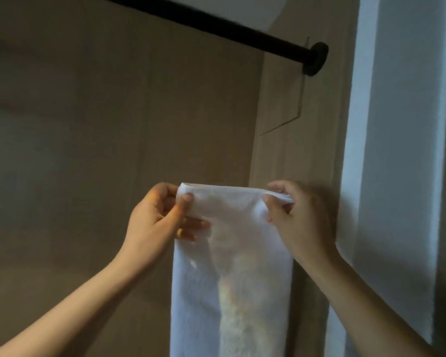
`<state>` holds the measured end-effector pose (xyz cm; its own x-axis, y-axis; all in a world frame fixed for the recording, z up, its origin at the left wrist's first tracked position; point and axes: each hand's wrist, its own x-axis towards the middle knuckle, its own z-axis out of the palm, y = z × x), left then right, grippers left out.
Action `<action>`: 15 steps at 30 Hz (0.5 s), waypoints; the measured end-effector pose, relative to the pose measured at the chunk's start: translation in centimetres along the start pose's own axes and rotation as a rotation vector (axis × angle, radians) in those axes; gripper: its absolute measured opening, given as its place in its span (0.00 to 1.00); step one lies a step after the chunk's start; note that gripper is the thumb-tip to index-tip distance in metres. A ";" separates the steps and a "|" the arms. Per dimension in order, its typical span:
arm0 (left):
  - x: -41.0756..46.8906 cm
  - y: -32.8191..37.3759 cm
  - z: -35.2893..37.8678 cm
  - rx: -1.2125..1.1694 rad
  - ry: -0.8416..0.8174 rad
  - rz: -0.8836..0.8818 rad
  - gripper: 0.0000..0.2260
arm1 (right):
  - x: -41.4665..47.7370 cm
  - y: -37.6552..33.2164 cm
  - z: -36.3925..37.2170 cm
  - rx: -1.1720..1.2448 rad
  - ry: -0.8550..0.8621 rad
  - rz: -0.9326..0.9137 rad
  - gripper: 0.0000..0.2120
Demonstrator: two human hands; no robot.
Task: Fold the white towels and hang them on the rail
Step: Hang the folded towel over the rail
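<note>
While both hands, left hand [157,215] and right hand [298,215], pinch its top corners, the soft, limp folded white terry towel [232,279] hangs light below the black metal rail [216,28]

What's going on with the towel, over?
Left hand and right hand pinching top corners of folded white cloth towel. Towel held below the black round rail, not on it yet. Nothing between towel and rail.
</note>
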<state>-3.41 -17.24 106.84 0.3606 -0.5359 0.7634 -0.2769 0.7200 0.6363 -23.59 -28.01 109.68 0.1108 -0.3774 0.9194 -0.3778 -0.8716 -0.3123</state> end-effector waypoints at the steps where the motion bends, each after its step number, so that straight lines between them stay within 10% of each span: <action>1: 0.1 0.2 0.0 0.031 0.019 0.019 0.09 | 0.6 0.3 0.5 0.035 -0.005 -0.028 0.08; 15: 8.3 4.3 -0.8 0.613 -0.069 0.562 0.10 | 8.4 0.4 2.2 0.027 0.066 -0.388 0.25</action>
<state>-0.93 -18.23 115.84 -0.0259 -0.2092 0.9775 -0.8423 0.5312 0.0913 -20.79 -32.18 116.75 0.1806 0.0016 0.9836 -0.2947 -0.9540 0.0557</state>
